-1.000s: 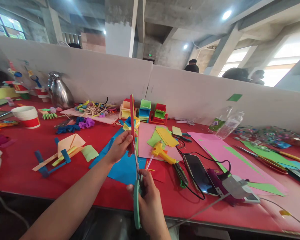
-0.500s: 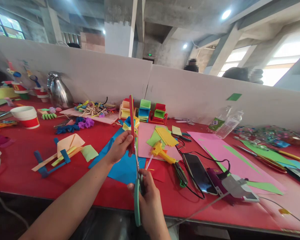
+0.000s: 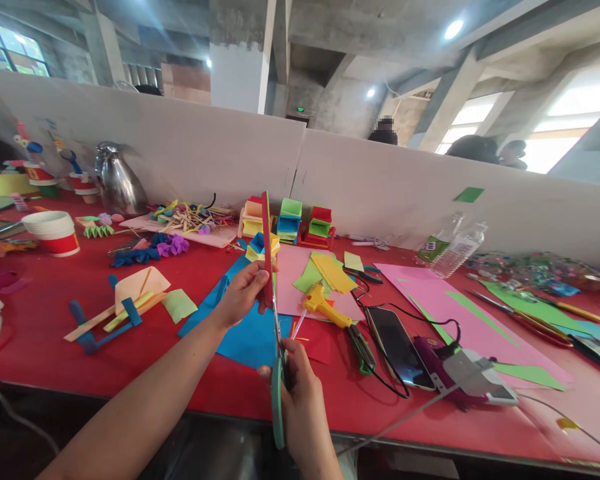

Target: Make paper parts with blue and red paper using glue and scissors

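Note:
My left hand [image 3: 245, 290] pinches a narrow red paper strip [image 3: 267, 230] and keeps it upright above the table. In my right hand [image 3: 300, 400] are scissors with green handles [image 3: 277, 407]; the blades point up and meet the lower end of the strip. Whether the blades are parted is hard to make out. Beneath both hands lies blue paper [image 3: 245, 340], with a piece of red paper [image 3: 320, 347] beside it. Just beyond the strip sits a folded blue and yellow paper piece [image 3: 255, 248].
A yellow glue gun [image 3: 325, 307], a utility knife [image 3: 361, 347] and a phone [image 3: 400, 347] lie to the right, cables among them. Folded paper stacks [image 3: 290, 220] stand by the white partition [image 3: 205, 153]. At left are paper cups [image 3: 55, 233] and a steel jug [image 3: 120, 180].
Both hands, the strip and the scissors have shifted very slightly to the right. The grips are the same, and the things on the table have not moved.

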Action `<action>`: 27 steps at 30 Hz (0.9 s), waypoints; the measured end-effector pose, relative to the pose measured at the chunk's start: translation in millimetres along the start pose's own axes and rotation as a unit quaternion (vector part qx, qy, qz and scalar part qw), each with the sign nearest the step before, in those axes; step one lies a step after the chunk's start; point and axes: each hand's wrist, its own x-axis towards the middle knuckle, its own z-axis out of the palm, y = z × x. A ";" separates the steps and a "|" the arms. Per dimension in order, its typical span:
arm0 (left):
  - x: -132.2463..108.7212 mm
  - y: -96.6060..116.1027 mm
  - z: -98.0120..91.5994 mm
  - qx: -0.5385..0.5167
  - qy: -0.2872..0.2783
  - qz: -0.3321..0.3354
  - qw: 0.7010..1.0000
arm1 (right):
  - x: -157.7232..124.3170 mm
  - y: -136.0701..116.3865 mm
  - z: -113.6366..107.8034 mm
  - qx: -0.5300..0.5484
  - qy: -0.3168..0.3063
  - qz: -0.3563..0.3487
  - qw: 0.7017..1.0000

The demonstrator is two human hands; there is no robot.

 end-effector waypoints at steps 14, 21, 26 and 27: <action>-0.8 -0.8 1.2 -0.009 0.005 -0.006 1.000 | -1.3 1.4 -0.9 -0.066 0.014 -0.015 0.998; -1.2 0.4 2.0 -0.013 0.009 -0.003 1.000 | -1.0 2.6 -3.0 -0.096 0.020 -0.025 0.995; -1.5 0.9 2.2 -0.016 0.002 -0.001 1.000 | -1.3 1.3 -4.4 -0.115 0.028 -0.026 0.993; -1.6 0.7 2.2 -0.015 0.000 0.001 1.000 | -1.5 0.2 -4.7 -0.117 0.028 -0.028 0.992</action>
